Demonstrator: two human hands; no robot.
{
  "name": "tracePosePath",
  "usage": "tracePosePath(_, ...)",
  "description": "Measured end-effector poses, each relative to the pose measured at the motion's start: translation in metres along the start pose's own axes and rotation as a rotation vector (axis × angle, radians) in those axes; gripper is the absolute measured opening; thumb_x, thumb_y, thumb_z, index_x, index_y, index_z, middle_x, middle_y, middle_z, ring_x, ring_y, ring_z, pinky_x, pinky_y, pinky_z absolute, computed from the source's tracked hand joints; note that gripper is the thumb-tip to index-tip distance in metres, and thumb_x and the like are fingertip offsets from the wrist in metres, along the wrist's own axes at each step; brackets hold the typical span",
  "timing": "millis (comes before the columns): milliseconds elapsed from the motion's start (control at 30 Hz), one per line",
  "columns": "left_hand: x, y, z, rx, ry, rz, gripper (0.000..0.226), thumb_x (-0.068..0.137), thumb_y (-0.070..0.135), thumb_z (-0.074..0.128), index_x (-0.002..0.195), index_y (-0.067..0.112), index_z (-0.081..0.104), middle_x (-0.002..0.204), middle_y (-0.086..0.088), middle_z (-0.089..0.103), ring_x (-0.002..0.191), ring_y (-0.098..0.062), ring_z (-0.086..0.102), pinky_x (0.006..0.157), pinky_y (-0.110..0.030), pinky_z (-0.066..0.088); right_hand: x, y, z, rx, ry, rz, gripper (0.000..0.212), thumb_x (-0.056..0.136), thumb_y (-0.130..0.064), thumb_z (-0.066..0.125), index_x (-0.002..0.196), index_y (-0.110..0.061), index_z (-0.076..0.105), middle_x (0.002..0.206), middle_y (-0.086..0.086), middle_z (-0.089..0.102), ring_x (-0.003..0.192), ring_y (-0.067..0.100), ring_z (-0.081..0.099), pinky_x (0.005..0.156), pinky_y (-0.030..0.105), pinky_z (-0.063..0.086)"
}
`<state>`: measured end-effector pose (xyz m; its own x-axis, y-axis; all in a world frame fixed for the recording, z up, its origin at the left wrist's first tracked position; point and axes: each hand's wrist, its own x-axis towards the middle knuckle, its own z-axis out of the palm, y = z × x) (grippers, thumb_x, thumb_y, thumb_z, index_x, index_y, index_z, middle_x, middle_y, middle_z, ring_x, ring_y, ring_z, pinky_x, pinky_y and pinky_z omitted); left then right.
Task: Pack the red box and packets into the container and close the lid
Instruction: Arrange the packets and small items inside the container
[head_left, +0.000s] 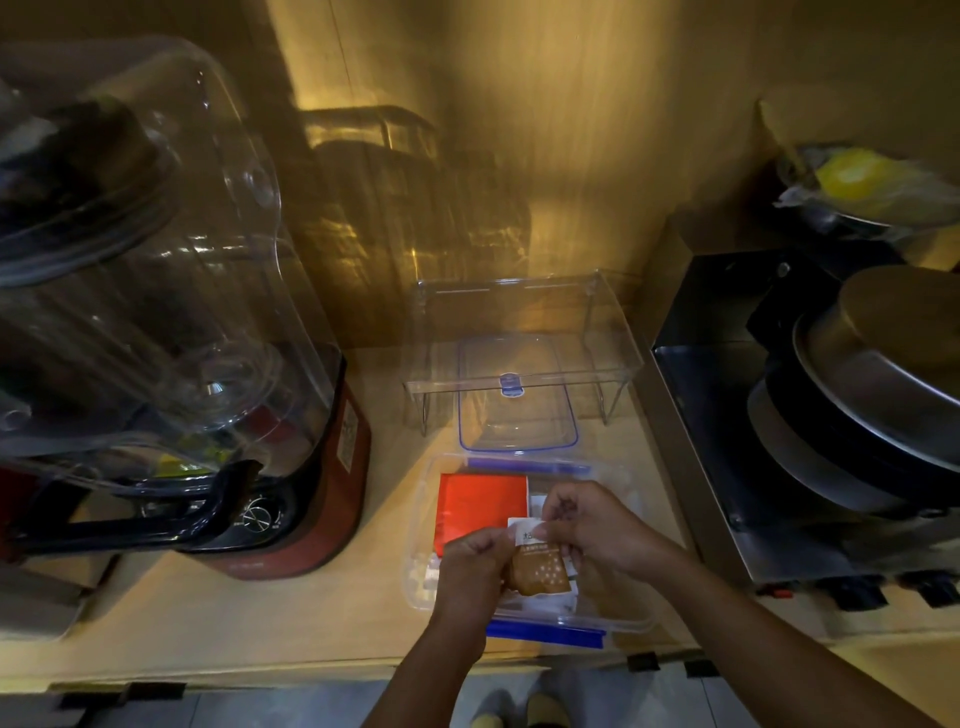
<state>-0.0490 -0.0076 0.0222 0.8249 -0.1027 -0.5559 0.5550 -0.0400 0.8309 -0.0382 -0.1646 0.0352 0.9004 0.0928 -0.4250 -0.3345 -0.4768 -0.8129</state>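
Above the open container (626, 519), both hands (524, 551) pinch a brown packet (540, 569) beside the red box (480, 501).

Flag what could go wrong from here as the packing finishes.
Both hands, left hand and right hand, hold a brown packet above the container; dropped on edge, it may stand proud and block the lid. The lid lies partly under the clear shelf, so lifting it out could knock the shelf.

One red box (480, 506); one clear container (631, 499); one loose lid (517, 395); one brown packet (540, 569); further packets underneath, count unclear.
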Motion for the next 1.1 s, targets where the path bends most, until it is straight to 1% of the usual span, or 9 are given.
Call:
tracePosePath(300, 0.002, -0.001, 0.005, -0.032, -0.005, -0.019, 0.024, 0.09, 0.023, 0.058, 0.071, 0.01, 0.065, 0.08, -0.015, 0.068, 0.08, -0.032, 0.065, 0.078, -0.042, 0.054, 0.003, 0.01, -0.004, -0.019, 0.015, 0.007, 0.011, 0.086, -0.013, 0.065, 0.079, -0.014, 0.055, 0.075, 0.005, 0.063, 0.06, 0.013, 0.059, 0.057, 0.029, 0.051)
tracePosePath(433, 0.005, -0.002, 0.006, 0.025, -0.037, 0.015, 0.022, 0.087, 0.016, 0.062, 0.066, 0.009, 0.066, 0.069, -0.009, 0.067, 0.066, -0.021, 0.063, 0.061, -0.03, 0.052, 0.003, 0.011, -0.004, -0.036, 0.036, -0.002, 0.013, 0.085, -0.012, 0.065, 0.08, -0.018, 0.055, 0.08, 0.005, 0.061, 0.068, 0.018, 0.06, 0.063, 0.033, 0.052)
tracePosePath(500, 0.007, -0.003, 0.006, 0.038, -0.042, 0.029, 0.025, 0.087, 0.012, 0.062, 0.062, 0.01, 0.065, 0.064, -0.007, 0.065, 0.061, -0.02, 0.061, 0.056, -0.027, 0.05, 0.004, 0.011, -0.005, -0.05, 0.014, -0.019, 0.011, 0.084, -0.01, 0.065, 0.088, -0.018, 0.06, 0.086, 0.008, 0.061, 0.076, 0.022, 0.062, 0.068, 0.034, 0.052)
tracePosePath(567, 0.009, -0.004, 0.007, 0.055, -0.054, 0.039, 0.027, 0.087, 0.011, 0.061, 0.06, 0.01, 0.064, 0.062, -0.008, 0.064, 0.06, -0.02, 0.06, 0.055, -0.027, 0.049, 0.004, 0.012, -0.008, -0.151, -0.031, -0.053, 0.012, 0.085, -0.013, 0.065, 0.096, -0.016, 0.065, 0.093, 0.008, 0.065, 0.086, 0.02, 0.063, 0.075, 0.032, 0.052)
tracePosePath(667, 0.011, -0.007, 0.013, 0.088, -0.106, 0.034, 0.028, 0.087, 0.01, 0.06, 0.06, 0.01, 0.064, 0.065, -0.012, 0.061, 0.06, -0.021, 0.058, 0.056, -0.028, 0.049, 0.005, 0.013, -0.014, -0.346, -0.118, -0.089, 0.005, 0.086, -0.017, 0.062, 0.083, -0.02, 0.065, 0.086, -0.002, 0.063, 0.084, 0.013, 0.061, 0.076, 0.029, 0.049)
tracePosePath(733, 0.015, -0.01, 0.019, 0.137, -0.16, 0.008, 0.027, 0.087, 0.01, 0.061, 0.06, 0.012, 0.065, 0.067, -0.01, 0.065, 0.06, -0.019, 0.063, 0.058, -0.03, 0.052, 0.005, 0.014, -0.02, -0.445, -0.117, -0.08, 0.005, 0.085, -0.016, 0.062, 0.084, -0.018, 0.067, 0.086, -0.003, 0.062, 0.085, 0.013, 0.06, 0.078, 0.029, 0.049)
tracePosePath(867, 0.026, -0.015, 0.036, 0.478, -0.301, 0.083, 0.004, 0.078, 0.008, 0.07, 0.078, 0.011, 0.066, 0.081, -0.013, 0.069, 0.077, -0.03, 0.067, 0.07, -0.039, 0.055, 0.002, 0.02, -0.026, -0.66, -0.056, -0.085, 0.011, 0.084, -0.019, 0.064, 0.09, -0.016, 0.072, 0.097, 0.0, 0.07, 0.095, 0.012, 0.056, 0.095, 0.031, 0.032)
tracePosePath(967, 0.033, -0.021, 0.045, 0.653, -0.429, 0.182, 0.014, 0.075, 0.008, 0.07, 0.088, 0.012, 0.066, 0.09, -0.009, 0.069, 0.083, -0.024, 0.063, 0.076, -0.033, 0.051, -0.002, 0.027, -0.022, -0.861, -0.031, -0.031, 0.013, 0.086, -0.018, 0.062, 0.095, -0.015, 0.07, 0.11, 0.004, 0.065, 0.11, 0.02, 0.043, 0.097, 0.035, 0.028)
tracePosePath(1100, 0.039, -0.034, 0.055, 0.79, -0.518, 0.263, 0.031, 0.09, 0.023, 0.059, 0.12, 0.018, 0.059, 0.122, -0.006, 0.065, 0.112, -0.018, 0.059, 0.1, -0.033, 0.045, -0.005, 0.036, -0.018, -0.994, -0.064, 0.033, 0.021, 0.09, -0.017, 0.053, 0.107, -0.012, 0.065, 0.122, 0.012, 0.062, 0.126, 0.033, 0.036, 0.1, 0.039, 0.025)
